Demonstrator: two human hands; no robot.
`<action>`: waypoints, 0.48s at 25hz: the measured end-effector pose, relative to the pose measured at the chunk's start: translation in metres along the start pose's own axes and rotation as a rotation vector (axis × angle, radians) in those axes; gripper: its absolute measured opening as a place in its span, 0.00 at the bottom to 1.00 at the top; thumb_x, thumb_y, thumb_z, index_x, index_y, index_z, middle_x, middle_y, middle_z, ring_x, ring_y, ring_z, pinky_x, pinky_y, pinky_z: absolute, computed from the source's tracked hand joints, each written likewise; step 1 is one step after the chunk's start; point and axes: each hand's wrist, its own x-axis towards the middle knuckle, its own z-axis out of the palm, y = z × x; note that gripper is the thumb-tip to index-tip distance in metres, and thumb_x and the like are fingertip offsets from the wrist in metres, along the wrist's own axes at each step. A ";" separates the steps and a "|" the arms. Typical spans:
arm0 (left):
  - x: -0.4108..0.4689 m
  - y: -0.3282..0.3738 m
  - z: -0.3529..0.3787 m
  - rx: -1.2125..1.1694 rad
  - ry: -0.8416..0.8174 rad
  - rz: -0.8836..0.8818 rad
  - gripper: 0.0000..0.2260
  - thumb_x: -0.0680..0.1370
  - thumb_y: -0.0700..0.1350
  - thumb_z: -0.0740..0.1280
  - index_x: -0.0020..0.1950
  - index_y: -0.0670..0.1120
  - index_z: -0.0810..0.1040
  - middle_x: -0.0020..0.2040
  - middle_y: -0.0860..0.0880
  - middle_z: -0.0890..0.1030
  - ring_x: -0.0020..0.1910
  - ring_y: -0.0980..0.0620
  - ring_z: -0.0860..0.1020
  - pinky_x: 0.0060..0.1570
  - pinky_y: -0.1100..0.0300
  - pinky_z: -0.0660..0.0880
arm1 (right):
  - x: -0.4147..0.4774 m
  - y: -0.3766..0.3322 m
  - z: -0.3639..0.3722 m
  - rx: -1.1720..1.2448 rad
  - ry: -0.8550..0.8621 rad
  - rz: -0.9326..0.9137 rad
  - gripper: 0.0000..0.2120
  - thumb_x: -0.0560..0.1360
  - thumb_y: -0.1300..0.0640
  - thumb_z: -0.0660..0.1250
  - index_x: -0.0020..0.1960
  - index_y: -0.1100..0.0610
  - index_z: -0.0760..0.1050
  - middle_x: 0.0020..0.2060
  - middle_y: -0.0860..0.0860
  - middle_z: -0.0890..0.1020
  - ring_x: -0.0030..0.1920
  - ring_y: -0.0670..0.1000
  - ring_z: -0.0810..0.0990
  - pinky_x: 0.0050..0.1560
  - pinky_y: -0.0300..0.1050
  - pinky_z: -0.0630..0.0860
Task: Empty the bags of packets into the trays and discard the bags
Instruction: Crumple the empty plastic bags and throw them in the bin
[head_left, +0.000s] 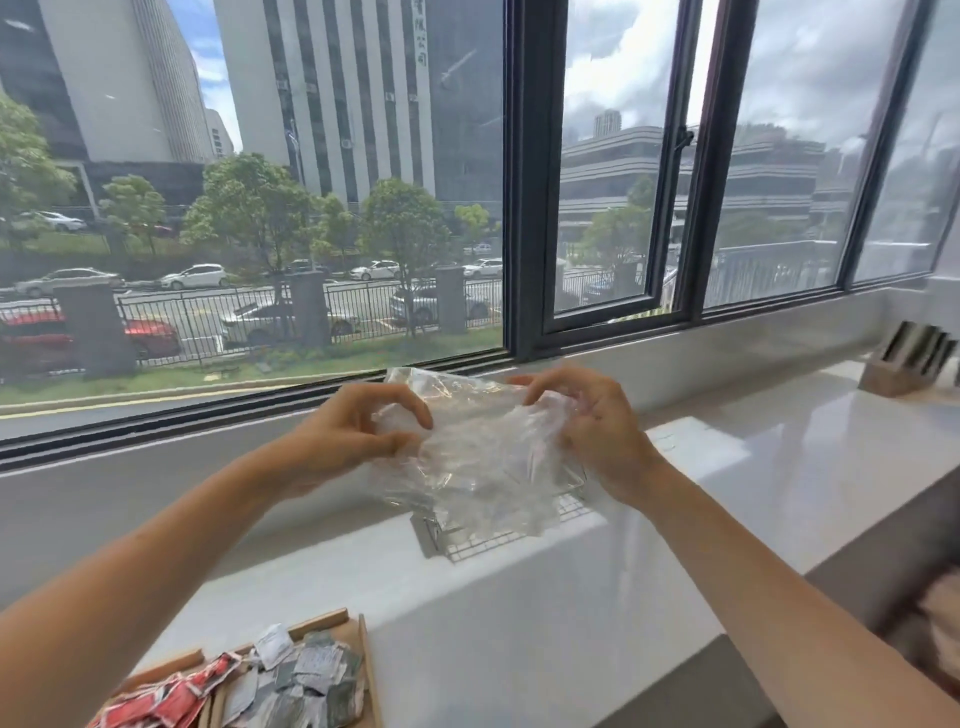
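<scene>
A crumpled clear plastic bag (480, 447) hangs in the air in front of the window, and I see no packets inside it. My left hand (358, 434) pinches its left side with curled fingers. My right hand (592, 421) grips its right side. A wooden tray (363, 654) sits at the bottom left on the white counter, with red packets (171, 701) in its left part and white and grey-green packets (306, 680) in its right part.
A wire mesh basket (498, 535) stands on the counter under the bag, partly hidden by it. A wooden holder (904, 358) with dark flat items is at the far right. The window sill (727, 343) runs behind the white counter (545, 597).
</scene>
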 end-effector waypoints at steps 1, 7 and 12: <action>0.011 -0.005 0.018 0.024 -0.010 -0.018 0.07 0.74 0.42 0.74 0.47 0.53 0.84 0.40 0.54 0.83 0.27 0.66 0.66 0.29 0.76 0.67 | -0.014 0.007 -0.018 0.226 -0.018 0.120 0.18 0.67 0.72 0.59 0.45 0.55 0.81 0.40 0.49 0.83 0.37 0.47 0.82 0.34 0.39 0.76; 0.070 -0.028 0.139 0.198 -0.201 -0.069 0.14 0.74 0.38 0.73 0.54 0.54 0.82 0.54 0.55 0.83 0.36 0.52 0.81 0.41 0.63 0.79 | -0.104 0.055 -0.111 0.424 0.022 0.457 0.27 0.72 0.34 0.66 0.69 0.30 0.65 0.66 0.48 0.73 0.57 0.56 0.80 0.46 0.52 0.81; 0.101 -0.057 0.236 0.136 -0.470 -0.194 0.20 0.71 0.39 0.77 0.60 0.54 0.79 0.61 0.44 0.81 0.46 0.50 0.85 0.49 0.52 0.82 | -0.185 0.098 -0.164 0.044 0.203 0.511 0.45 0.69 0.57 0.79 0.69 0.25 0.57 0.68 0.30 0.56 0.69 0.43 0.54 0.52 0.42 0.73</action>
